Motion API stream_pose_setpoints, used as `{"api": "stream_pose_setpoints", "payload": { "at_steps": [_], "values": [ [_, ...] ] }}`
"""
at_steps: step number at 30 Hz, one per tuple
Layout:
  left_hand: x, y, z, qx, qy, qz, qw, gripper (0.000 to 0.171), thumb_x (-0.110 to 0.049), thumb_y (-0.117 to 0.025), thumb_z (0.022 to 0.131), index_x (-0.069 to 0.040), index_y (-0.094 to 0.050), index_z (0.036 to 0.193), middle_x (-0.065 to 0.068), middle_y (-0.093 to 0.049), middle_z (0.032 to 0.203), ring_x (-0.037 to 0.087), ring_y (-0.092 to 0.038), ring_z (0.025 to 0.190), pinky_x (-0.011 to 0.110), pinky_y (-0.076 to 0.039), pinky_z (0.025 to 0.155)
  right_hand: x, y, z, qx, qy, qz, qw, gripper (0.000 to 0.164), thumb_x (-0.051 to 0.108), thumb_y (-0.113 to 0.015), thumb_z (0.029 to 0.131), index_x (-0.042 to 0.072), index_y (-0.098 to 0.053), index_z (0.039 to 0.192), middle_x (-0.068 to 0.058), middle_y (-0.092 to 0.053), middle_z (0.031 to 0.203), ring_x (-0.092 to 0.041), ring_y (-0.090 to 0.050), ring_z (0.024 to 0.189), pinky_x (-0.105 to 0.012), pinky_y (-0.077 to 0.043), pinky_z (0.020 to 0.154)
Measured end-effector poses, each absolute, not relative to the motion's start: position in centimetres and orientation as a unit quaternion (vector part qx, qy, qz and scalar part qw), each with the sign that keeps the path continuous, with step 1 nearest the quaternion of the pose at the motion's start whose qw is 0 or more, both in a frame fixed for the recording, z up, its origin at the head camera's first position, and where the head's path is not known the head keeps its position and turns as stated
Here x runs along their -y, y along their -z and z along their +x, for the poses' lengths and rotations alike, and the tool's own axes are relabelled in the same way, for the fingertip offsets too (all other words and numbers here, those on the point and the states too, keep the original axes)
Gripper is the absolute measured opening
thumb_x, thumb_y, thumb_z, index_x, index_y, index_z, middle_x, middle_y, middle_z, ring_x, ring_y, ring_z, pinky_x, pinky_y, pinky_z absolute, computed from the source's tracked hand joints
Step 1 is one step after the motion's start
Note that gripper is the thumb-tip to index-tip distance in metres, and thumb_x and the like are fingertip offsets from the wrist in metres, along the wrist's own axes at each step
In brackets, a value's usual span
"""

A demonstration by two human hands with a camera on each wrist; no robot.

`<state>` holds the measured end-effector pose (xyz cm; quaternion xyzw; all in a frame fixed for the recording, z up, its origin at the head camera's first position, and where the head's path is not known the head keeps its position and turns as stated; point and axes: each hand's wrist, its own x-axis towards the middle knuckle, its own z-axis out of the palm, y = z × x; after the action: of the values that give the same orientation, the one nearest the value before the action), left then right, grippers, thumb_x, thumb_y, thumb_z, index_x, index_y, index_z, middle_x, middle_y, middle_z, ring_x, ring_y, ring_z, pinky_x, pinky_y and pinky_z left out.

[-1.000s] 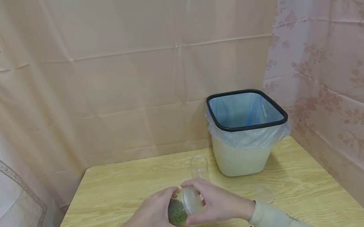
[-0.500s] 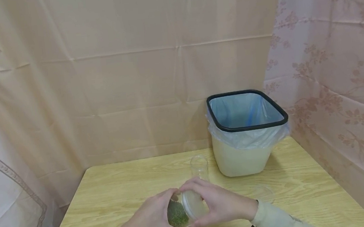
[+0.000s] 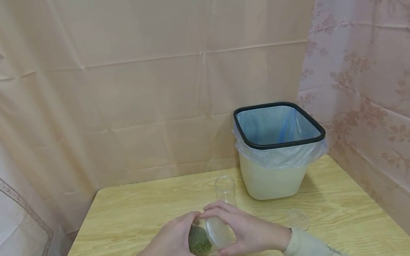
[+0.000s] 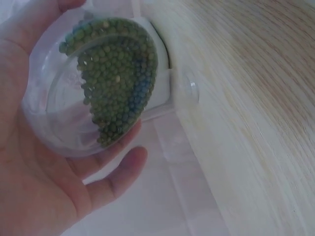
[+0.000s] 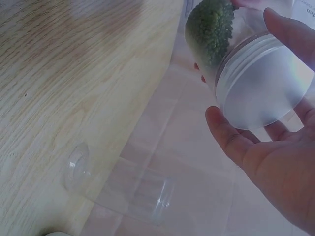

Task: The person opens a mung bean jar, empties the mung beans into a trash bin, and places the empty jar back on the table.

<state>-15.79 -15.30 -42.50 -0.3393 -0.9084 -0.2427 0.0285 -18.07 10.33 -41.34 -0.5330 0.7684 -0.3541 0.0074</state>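
The left hand point(image 3: 172, 242) grips the jar point(image 4: 64, 98) of green beads point(image 4: 113, 73) near the front edge of the table point(image 3: 134, 208), as the right hand point(image 3: 250, 229) has shifted its hold round the lid point(image 3: 218, 233), seemingly still on.

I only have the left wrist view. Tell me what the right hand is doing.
Observer: The right hand grips the whitish lid of the jar.
Operator: Name what stands at the back right of the table.
Observer: A bin stands there.
Operator: Describe its top.
Observer: It is open, and a black rim runs around the opening.
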Motion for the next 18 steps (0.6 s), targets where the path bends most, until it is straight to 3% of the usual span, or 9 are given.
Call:
{"api": "stream_pose_setpoints", "payload": {
  "at_steps": [3,7,12,18],
  "values": [
    [15.03,42.40,-15.64,0.914,0.224,-0.334,0.051,0.098,-0.058,-0.088,0.065,-0.001,-0.053,0.137,0.005,-0.067,0.120,0.012,-0.064,0.098,0.029,-0.056,0.079,-10.30,41.46,-18.00,-0.778,0.362,-0.513,0.019,0.091,0.041,-0.084,0.083,0.021,-0.032,0.155,0.000,-0.032,0.154,-0.022,-0.038,0.140,-0.045,-0.043,0.109],
    [14.68,42.26,-15.42,0.916,0.215,-0.333,0.069,0.093,-0.054,-0.090,0.063,-0.003,-0.055,0.132,0.006,-0.068,0.121,0.012,-0.064,0.096,0.030,-0.056,0.078,-10.15,41.54,-17.93,-0.796,0.399,-0.454,0.042,0.096,0.047,-0.084,0.080,0.022,-0.030,0.156,0.001,-0.040,0.146,-0.019,-0.048,0.126,-0.038,-0.053,0.093],
    [14.60,42.27,-15.31,0.914,0.221,-0.334,0.057,0.093,-0.055,-0.090,0.064,-0.001,-0.055,0.132,0.008,-0.067,0.120,0.010,-0.063,0.093,0.025,-0.055,0.073,-10.22,41.59,-17.96,-0.805,0.432,-0.399,0.079,0.079,0.045,-0.080,0.086,0.017,-0.042,0.150,-0.001,-0.050,0.136,-0.018,-0.054,0.106,-0.029,-0.056,0.072],
    [14.61,42.56,-15.34,0.917,0.216,-0.330,0.052,0.095,-0.055,-0.090,0.064,0.000,-0.055,0.132,0.008,-0.068,0.117,0.010,-0.062,0.091,0.024,-0.054,0.071,-10.39,41.62,-17.97,-0.797,0.445,-0.397,0.096,0.069,0.045,-0.079,0.087,0.019,-0.048,0.144,0.000,-0.051,0.131,-0.019,-0.050,0.105,-0.027,-0.056,0.073]
  ]
}}
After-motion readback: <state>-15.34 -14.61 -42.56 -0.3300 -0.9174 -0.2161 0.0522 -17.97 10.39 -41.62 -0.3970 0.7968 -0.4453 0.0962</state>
